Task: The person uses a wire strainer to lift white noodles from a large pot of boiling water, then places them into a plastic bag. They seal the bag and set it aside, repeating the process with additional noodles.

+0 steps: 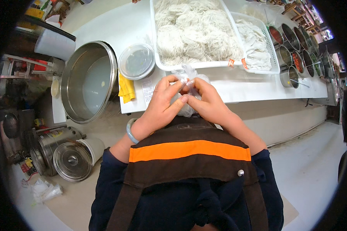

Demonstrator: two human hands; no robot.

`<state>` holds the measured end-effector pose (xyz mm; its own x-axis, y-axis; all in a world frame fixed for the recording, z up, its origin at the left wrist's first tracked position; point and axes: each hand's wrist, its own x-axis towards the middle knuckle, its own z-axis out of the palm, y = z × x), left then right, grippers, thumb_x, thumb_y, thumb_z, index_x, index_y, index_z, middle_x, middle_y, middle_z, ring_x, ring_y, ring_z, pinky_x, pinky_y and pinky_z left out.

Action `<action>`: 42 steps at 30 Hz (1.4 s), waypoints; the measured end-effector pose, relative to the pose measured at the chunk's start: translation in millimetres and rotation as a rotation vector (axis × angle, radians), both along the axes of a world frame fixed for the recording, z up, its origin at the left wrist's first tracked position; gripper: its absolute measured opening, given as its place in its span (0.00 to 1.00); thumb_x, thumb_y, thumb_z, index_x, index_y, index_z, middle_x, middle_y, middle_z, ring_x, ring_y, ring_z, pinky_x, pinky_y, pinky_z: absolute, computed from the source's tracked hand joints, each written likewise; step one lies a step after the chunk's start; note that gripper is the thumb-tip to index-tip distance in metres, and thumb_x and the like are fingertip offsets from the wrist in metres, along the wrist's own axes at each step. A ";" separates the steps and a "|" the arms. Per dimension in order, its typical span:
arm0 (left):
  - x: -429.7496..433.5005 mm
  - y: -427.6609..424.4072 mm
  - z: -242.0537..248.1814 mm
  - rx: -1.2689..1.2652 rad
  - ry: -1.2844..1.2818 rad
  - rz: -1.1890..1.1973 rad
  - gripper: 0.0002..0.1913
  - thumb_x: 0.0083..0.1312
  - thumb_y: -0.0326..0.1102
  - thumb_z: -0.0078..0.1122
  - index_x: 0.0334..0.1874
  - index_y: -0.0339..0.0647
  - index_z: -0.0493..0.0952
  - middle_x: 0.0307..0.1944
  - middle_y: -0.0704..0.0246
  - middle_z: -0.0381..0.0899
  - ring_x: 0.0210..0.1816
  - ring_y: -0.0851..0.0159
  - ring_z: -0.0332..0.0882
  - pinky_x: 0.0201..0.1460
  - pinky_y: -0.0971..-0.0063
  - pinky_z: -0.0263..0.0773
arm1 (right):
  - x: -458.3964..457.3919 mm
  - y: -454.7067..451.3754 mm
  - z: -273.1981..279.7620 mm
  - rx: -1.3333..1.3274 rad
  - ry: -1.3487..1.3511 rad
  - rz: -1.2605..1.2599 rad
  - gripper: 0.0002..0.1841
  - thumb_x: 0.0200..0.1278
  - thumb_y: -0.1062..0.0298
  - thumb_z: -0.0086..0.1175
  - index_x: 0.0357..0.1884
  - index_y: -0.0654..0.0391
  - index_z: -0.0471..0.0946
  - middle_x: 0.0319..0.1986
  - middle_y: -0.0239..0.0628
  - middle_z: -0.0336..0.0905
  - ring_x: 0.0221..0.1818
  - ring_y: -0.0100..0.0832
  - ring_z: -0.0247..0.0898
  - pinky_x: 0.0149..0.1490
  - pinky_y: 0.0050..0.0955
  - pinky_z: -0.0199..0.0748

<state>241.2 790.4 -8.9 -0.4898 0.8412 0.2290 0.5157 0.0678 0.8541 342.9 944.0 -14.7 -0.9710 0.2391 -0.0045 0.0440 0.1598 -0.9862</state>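
My left hand [164,96] and my right hand [206,99] meet over the table's front edge, both gripping the gathered neck of a clear plastic bag [188,111]. Between my palms the bag's lower part bulges, but my fingers hide most of it and I cannot tell what is inside. Just beyond my hands stands a white plastic basket [190,65] heaped with thin white noodles [196,31]. To its right, a second white basket [273,55] holds wider, flat white noodles [253,43].
Left on the white table [104,27] are a lidded plastic tub [136,61], a yellow cloth [126,89] and a paper with writing [147,91]. A large steel pot [114,66] holds cloudy liquid. Several steel containers [289,75] with toppings stand right. A lidded pot [72,161] sits lower left.
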 end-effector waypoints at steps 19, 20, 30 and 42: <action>7.8 18.5 -95.5 0.199 -0.241 0.231 0.06 0.70 0.29 0.49 0.39 0.33 0.74 0.29 0.62 0.75 0.31 0.60 0.75 0.43 0.68 0.70 | -5.5 8.5 25.3 0.607 0.101 -0.065 0.05 0.59 0.74 0.58 0.30 0.61 0.73 0.30 0.36 0.73 0.38 0.35 0.73 0.41 0.31 0.71; 6.9 19.7 -96.8 0.202 -0.320 0.245 0.07 0.70 0.29 0.49 0.39 0.33 0.75 0.30 0.62 0.76 0.32 0.60 0.75 0.40 0.68 0.70 | -3.9 10.2 31.8 0.872 0.171 -0.073 0.05 0.57 0.74 0.59 0.28 0.61 0.74 0.30 0.38 0.73 0.37 0.38 0.73 0.40 0.33 0.71; -5.2 19.0 -87.3 0.194 -0.392 0.010 0.14 0.66 0.27 0.47 0.50 0.34 0.77 0.42 0.64 0.80 0.45 0.63 0.77 0.51 0.73 0.70 | -88.3 32.6 13.2 0.576 0.141 0.561 0.09 0.52 0.66 0.60 0.24 0.61 0.78 0.24 0.39 0.74 0.28 0.38 0.74 0.34 0.35 0.73; -23.3 16.7 -80.3 0.025 -0.797 -0.008 0.14 0.73 0.38 0.50 0.47 0.35 0.81 0.30 0.72 0.78 0.32 0.77 0.70 0.36 0.80 0.67 | -41.1 34.3 -7.6 0.555 0.186 0.103 0.06 0.54 0.70 0.62 0.26 0.60 0.79 0.24 0.42 0.78 0.28 0.40 0.74 0.36 0.35 0.72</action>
